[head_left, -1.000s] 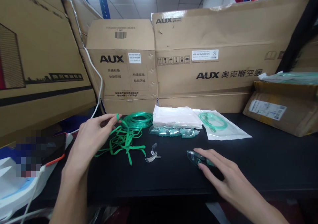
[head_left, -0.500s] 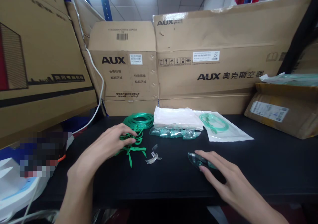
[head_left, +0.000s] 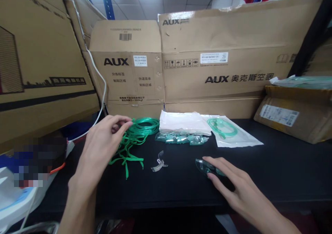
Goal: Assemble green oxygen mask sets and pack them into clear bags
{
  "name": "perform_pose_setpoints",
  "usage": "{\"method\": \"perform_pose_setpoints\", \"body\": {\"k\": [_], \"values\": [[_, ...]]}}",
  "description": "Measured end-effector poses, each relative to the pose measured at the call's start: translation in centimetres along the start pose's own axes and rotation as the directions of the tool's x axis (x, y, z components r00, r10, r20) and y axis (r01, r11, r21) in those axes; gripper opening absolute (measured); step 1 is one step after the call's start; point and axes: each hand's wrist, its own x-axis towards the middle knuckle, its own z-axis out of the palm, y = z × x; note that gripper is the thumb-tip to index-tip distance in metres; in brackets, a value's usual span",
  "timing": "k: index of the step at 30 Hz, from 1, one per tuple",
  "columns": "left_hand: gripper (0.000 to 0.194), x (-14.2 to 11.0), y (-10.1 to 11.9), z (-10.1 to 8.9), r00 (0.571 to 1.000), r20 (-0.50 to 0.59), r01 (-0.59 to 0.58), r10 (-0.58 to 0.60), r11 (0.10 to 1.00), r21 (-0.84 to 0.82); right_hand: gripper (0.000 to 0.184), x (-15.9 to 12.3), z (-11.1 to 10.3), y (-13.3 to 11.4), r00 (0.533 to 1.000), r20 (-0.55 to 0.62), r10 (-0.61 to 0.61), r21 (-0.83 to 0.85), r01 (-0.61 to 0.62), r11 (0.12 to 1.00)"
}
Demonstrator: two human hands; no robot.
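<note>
My left hand [head_left: 103,139] pinches a green elastic strap between thumb and fingertips, lifting it at the edge of a tangled pile of green elastic straps [head_left: 129,155]. Just behind the pile lies a coil of clear green tubing [head_left: 148,125]. Over on the right, my right hand [head_left: 234,184] is closed around a translucent green mask [head_left: 201,166], resting low at the black tabletop; its far part is covered by my fingers. Between the two hands sits a small clear plastic piece [head_left: 159,165] with curved arms.
A stack of white packets [head_left: 184,122] stands behind a row of translucent green masks [head_left: 178,138]. Beside it, a white pouch [head_left: 242,140] carries coiled green tubing. Cardboard panels [head_left: 212,92] wall the back; an opened carton [head_left: 290,114] is at right, a white device [head_left: 23,203] at left.
My left hand has moved left and up from the strap pile, drawing a strap with it, and its fingers have closed. My right hand stays put with the mask.
</note>
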Motion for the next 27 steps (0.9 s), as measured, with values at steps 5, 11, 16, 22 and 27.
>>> {"method": "perform_pose_setpoints", "body": {"k": [5, 11, 16, 22, 27], "values": [[0.017, -1.3, 5.1, 1.5, 0.983, 0.035, -0.164, 0.179, 0.951, -0.261, 0.042, 0.1, 0.1, -0.2, 1.000, 0.003, 0.015, 0.012, -0.015, 1.000], [0.015, -3.2, 8.4, 2.3, 0.781, 0.371, -0.324, 0.503, 0.833, -0.448, 0.035, 0.4, -0.1, -0.2, 0.993, -0.116, 0.016, 0.019, -0.014, 1.000], [0.014, -4.4, 8.6, 2.8, 0.630, 0.594, -0.264, 0.500, 0.857, -0.442, 0.027, 0.7, -0.3, 0.0, 0.954, -0.278, 0.110, -0.016, -0.120, 0.993], [0.011, -4.4, 7.2, 4.2, 0.608, 0.664, -0.259, 0.435, 0.899, -0.352, 0.032, 0.8, -0.4, 0.1, 0.940, -0.305, 0.155, -0.058, -0.180, 0.982], [0.015, -4.3, 8.2, 4.2, 0.624, 0.614, -0.270, 0.483, 0.871, -0.411, 0.027, 0.4, -0.7, -0.7, 0.901, -0.433, -0.033, -0.118, -0.021, 0.993]]}}
